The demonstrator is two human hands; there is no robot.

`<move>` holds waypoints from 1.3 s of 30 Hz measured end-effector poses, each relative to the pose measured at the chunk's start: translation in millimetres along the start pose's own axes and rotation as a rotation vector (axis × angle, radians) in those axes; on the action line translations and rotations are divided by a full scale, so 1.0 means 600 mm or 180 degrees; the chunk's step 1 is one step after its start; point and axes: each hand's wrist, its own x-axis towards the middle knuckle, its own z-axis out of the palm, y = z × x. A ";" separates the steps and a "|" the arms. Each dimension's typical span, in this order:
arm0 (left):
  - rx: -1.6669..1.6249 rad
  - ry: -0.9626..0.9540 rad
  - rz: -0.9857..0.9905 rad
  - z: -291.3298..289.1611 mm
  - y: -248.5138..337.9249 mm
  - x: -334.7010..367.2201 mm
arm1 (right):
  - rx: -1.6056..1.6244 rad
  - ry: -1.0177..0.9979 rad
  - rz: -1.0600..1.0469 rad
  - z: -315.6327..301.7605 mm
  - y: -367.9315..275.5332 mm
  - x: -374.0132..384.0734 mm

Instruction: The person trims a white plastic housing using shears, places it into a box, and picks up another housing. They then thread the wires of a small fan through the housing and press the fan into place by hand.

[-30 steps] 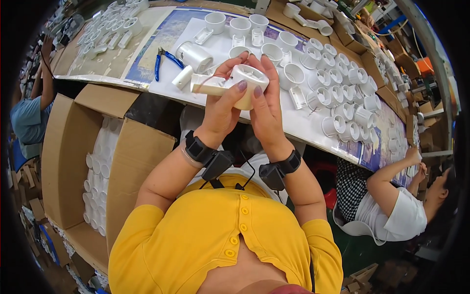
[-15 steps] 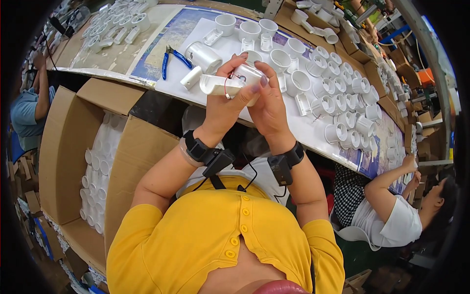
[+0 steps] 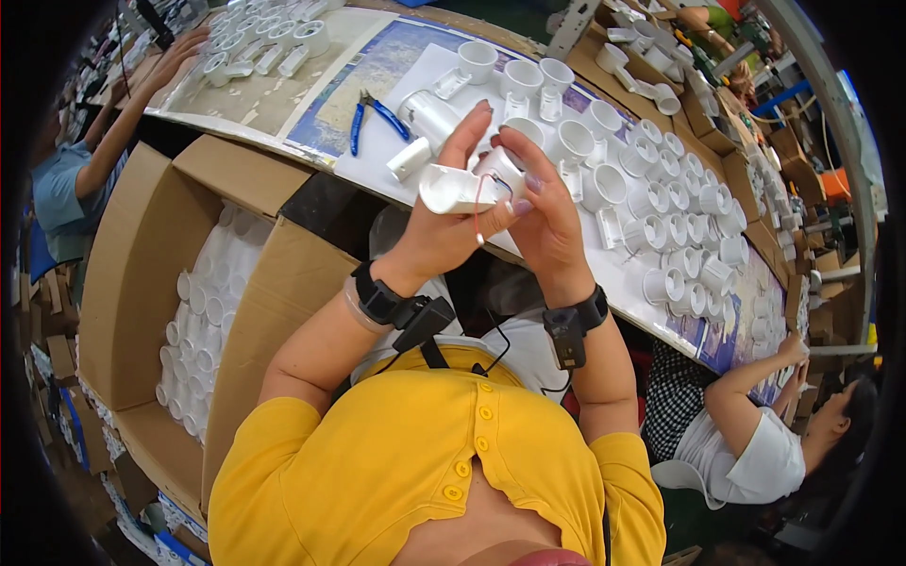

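Above the table's near edge, my left hand point(image 3: 429, 243) is closed around a white plastic cup-shaped housing with a trough-like handle point(image 3: 449, 191). My right hand point(image 3: 549, 231) curls round the cup end, and its fingers hide much of that end. From inside the housing comes a thin red wire point(image 3: 478, 212), which hangs over my left fingers to a small white connector. Just beyond my hands lie a larger white cylinder point(image 3: 429, 118) and a short white tube point(image 3: 409, 159). Blue-handled cutting pliers point(image 3: 376, 121) rest to their left, jaws pointing away.
Rows of white cup-shaped housings point(image 3: 602, 187) cover the table's right side. On the left stands an open carton point(image 3: 123, 283) of white cylindrical parts point(image 3: 200, 349). Co-workers sit at left point(image 3: 71, 203) and right point(image 3: 755, 439). More housings point(image 3: 310, 40) lie at far left.
The housing has tilted in my hands, so its handle's end faces me more and the wire hangs down. My right fingers have shifted. The left co-worker's arm now reaches over the table. The view has shifted.
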 end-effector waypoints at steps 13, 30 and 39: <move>-0.0577 -0.0062 -0.1174 -0.099 0.074 0.005 | -0.2762 -0.0368 -0.0397 0.024 -0.059 0.083; 0.0268 0.1566 -0.1626 -0.455 -0.130 0.189 | -0.3557 -0.0318 -0.0390 -0.035 0.020 0.175; 0.3692 0.0991 -0.1509 -0.489 -0.148 0.175 | -0.6185 -0.0289 0.0248 0.009 0.071 0.218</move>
